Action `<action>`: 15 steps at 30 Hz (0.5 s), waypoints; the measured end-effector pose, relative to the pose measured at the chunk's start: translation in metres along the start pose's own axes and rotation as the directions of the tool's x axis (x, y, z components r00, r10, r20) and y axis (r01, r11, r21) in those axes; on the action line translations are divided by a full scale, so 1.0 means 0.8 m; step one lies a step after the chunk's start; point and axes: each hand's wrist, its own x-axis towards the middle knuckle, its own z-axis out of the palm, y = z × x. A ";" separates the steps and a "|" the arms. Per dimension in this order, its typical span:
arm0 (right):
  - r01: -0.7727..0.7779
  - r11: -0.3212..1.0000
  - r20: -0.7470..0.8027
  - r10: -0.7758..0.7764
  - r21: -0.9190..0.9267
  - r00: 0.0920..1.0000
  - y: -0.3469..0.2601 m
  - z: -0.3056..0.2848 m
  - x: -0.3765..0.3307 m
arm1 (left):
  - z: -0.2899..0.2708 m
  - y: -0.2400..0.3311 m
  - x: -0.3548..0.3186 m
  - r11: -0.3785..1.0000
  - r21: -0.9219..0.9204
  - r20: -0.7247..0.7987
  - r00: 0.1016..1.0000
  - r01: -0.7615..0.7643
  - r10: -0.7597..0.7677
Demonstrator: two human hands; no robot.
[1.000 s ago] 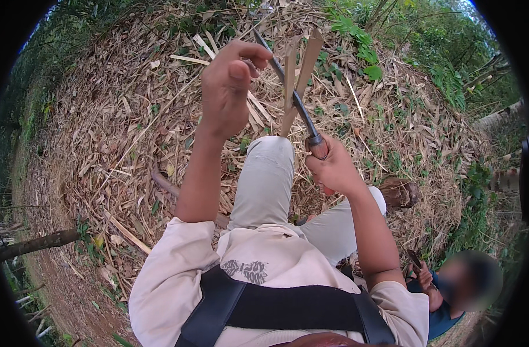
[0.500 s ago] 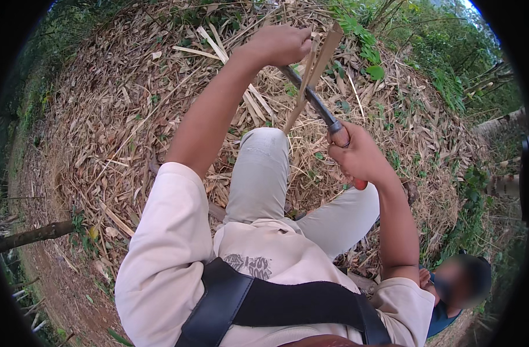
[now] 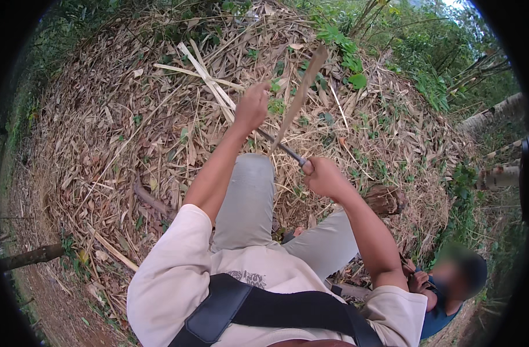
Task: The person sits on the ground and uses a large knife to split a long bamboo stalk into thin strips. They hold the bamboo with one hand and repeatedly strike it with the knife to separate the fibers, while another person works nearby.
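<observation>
My right hand (image 3: 325, 176) is closed round the handle of a long-bladed knife (image 3: 285, 148), whose narrow dark blade slants up and left. At the blade's far end my left hand (image 3: 253, 107) is closed, knuckles up; what its fingers hold, if anything, is hidden. A flat pale-brown strip of split bamboo or wood (image 3: 302, 95) stands tilted across the blade, blurred toward its top. Its lower end is beside my knee (image 3: 247, 179). I cannot tell whether the blade is in the strip or only against it.
Several pale split strips (image 3: 209, 78) lie on the leaf-littered ground (image 3: 114, 115) ahead. A cut log piece (image 3: 386, 199) lies to the right of my legs. Another person (image 3: 449, 289) is close by at lower right. Green plants (image 3: 351, 69) grow at the far right.
Both hands and the knife have moved down and left, the left hand most. The strip, which showed two split pieces at the blade, now appears as a single blurred piece.
</observation>
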 end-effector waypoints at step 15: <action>-0.168 0.778 0.131 0.111 0.605 0.985 0.023 0.126 -0.004 | -0.109 0.168 -0.039 0.898 -0.417 -0.253 0.967 -0.141 0.035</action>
